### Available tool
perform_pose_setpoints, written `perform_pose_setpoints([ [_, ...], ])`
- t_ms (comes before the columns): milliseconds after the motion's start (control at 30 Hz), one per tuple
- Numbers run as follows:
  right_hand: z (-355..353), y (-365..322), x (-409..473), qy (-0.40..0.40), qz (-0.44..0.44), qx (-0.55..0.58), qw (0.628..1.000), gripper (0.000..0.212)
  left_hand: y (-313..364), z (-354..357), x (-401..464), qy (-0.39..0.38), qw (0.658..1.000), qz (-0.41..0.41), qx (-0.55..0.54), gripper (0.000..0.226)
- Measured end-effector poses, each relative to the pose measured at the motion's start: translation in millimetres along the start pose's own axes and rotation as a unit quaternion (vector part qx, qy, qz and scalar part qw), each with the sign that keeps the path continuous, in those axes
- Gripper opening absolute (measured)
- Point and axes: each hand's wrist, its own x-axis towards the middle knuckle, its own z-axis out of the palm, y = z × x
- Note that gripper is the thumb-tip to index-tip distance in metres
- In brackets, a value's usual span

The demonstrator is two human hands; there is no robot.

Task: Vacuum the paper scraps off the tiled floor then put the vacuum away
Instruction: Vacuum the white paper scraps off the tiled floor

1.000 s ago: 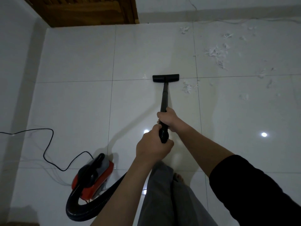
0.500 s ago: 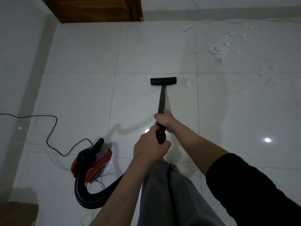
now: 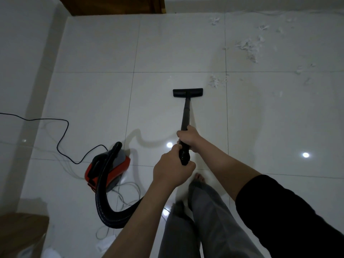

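Observation:
Both hands hold the black vacuum wand (image 3: 186, 116). My right hand (image 3: 188, 136) grips it higher up the tube, and my left hand (image 3: 172, 170) grips the ribbed end where the hose joins. The flat black nozzle (image 3: 187, 92) sits on the white tiled floor (image 3: 93, 101). A small clump of paper scraps (image 3: 216, 81) lies just up and right of the nozzle. More white scraps (image 3: 248, 48) are scattered over the far right tiles. The red and black vacuum body (image 3: 108, 167) stands at my left, its black hose (image 3: 109, 215) looping back to the wand.
A black power cord (image 3: 61, 135) snakes across the floor from the left edge to the vacuum. Thin white cables (image 3: 128, 194) lie beside the vacuum. A brown box (image 3: 20, 233) sits at the lower left, a wooden door (image 3: 111, 4) at the top. My legs and bare foot (image 3: 199, 177) are below.
The nozzle has been pulled back toward me, away from the tile seam, leaving the small scrap clump ahead of it on the right. My view has shifted back; the vacuum body appears closer to centre.

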Motion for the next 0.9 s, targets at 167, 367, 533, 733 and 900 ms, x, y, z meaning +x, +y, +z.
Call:
perform_pose_setpoints([
  [167,13,24,-19,0.003,0.003,0.003,1.0,0.037,-17,6,-28,-0.003,1.0,0.002,0.003,0.045],
  [367,30,55,-41,0.008,0.006,0.012,1.0,0.038,-35,12,-64,-0.019,1.0,0.008,-0.001,0.049],
  [533,38,74,-59,0.013,0.004,0.016,1.0,0.038,-44,16,-87,-0.023,1.0,0.018,-0.002,0.051],
  [733,37,87,-66,0.025,-0.009,0.019,0.999,0.037,-51,26,-99,-0.015,0.999,0.034,-0.006,0.052],
  [900,24,87,-65,0.039,-0.028,0.021,0.999,0.035,-45,34,-97,-0.006,0.999,0.048,0.002,0.048],
])
